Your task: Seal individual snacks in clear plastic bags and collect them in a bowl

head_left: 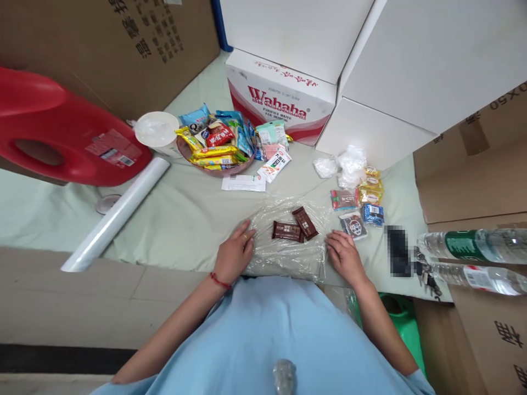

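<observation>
A sheet of clear cling film (302,260) lies spread and wrinkled on the cloth-covered table right before me. Two brown-wrapped bars (288,231) rest on it, one slanted with its lower end against the other. My left hand (235,249), with a ring and a red wrist cord, lies at the film's left edge, fingers stretched forward and no object in its grasp. At the opposite edge, my right hand (343,255) lies palm down with its fingers extended. Just beyond its fingertips is a small dark packaged snack (353,225).
A pink basket (214,171) of wrapped snacks stands behind, beside a white tub (156,131). A film roll (117,214) and red jug (74,129) are left. Crumpled film balls (352,164), yellow packets (371,192), keys (428,277) and two bottles (473,245) lie right.
</observation>
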`<state>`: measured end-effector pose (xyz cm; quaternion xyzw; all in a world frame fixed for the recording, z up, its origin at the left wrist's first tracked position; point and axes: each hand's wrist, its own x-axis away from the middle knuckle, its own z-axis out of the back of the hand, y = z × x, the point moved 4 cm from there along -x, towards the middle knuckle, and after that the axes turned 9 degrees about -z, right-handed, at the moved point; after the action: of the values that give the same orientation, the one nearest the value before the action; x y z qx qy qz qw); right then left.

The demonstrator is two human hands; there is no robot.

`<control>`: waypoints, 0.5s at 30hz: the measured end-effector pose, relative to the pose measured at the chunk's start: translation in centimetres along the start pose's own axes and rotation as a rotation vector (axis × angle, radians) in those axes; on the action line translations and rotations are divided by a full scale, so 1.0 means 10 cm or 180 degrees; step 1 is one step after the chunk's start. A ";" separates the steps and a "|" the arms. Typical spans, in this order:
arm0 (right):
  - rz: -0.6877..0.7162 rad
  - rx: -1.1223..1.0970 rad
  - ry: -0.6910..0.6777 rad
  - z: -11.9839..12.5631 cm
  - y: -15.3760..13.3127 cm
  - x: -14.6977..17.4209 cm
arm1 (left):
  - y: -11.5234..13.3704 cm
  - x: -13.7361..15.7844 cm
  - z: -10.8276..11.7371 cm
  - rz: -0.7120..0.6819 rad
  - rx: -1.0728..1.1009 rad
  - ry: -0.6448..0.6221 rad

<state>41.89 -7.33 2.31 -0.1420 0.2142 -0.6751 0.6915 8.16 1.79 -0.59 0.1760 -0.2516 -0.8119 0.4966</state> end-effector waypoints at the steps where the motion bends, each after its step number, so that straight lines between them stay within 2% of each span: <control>1: 0.0053 -0.0063 -0.0043 0.03 -0.04 0.03 | 0.02 0.01 0.04 -0.0058 -0.0046 0.0031; 4: 0.0420 -0.0341 -0.0509 0.11 -0.20 0.17 | 0.06 0.07 0.18 -0.0453 -0.0152 0.0059; 6: 0.0674 -0.0526 -0.0920 0.13 -0.30 0.27 | 0.05 0.14 0.22 -0.0799 -0.0208 -0.0081; 8: 0.0723 -0.0661 -0.1080 0.13 -0.37 0.31 | 0.01 0.20 0.22 -0.1026 -0.0276 -0.0293; 9: 0.0639 -0.0693 -0.1009 0.13 -0.39 0.28 | -0.02 0.22 0.21 -0.1043 -0.0315 -0.0384; 11: 0.0249 -0.0623 -0.0592 0.12 -0.40 0.14 | -0.07 0.24 0.17 -0.0938 -0.0373 -0.0489; 13: -0.0291 -0.0343 -0.0164 0.07 -0.41 -0.10 | -0.07 0.23 0.14 -0.0760 -0.0413 -0.0445; 15: -0.0800 0.0053 -0.0068 -0.03 -0.44 -0.36 | -0.02 0.20 0.12 -0.0586 -0.0449 -0.0312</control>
<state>37.92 -3.92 4.60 -0.1691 0.1817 -0.7567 0.6048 6.47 0.40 0.21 0.1231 -0.2007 -0.8773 0.4181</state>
